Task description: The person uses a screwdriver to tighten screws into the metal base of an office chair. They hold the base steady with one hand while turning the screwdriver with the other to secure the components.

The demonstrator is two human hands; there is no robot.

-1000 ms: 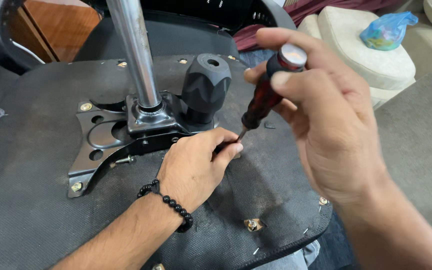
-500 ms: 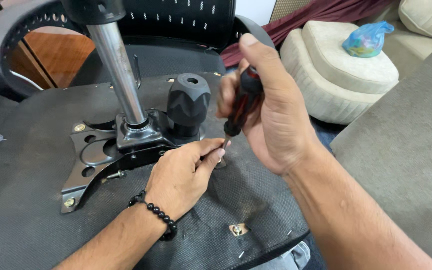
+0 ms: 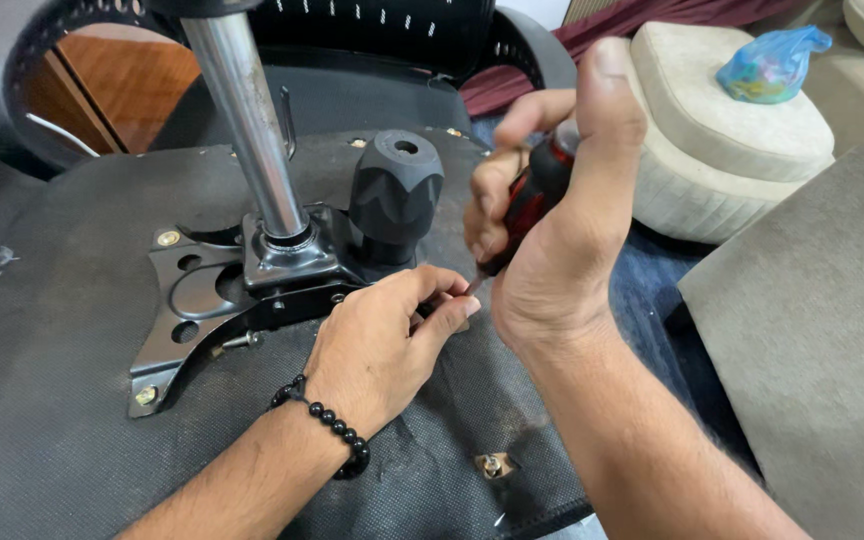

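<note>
A living room corner: a cream round pouf [image 3: 742, 150] stands at the back right with a knotted blue plastic bag [image 3: 772, 62] on top, and a grey sofa cushion [image 3: 832, 340] fills the right side. In front lies an upturned office chair, its black fabric seat underside [image 3: 62, 400] facing up and carrying everything. Near the middle of that underside a black metal plate [image 3: 192, 310] is bolted down, with a chrome column [image 3: 247, 120] rising from it and a black ribbed knob [image 3: 395, 195] just beside the column.

The right hand [image 3: 562, 230] is wrapped tight around a red and black screwdriver [image 3: 527, 200], thumb up along the handle, the tool tilted down to the left. Its metal tip comes down just right of the knob, toward the seat's right edge, and meets the fingers [image 3: 442, 300] of the left hand [image 3: 377, 345], which are pinched together around the tip; whatever they hold there is too small to make out. The left wrist wears a black bead bracelet [image 3: 327, 420]. A brass fitting [image 3: 492, 465] sits in the fabric near the front edge.
</note>
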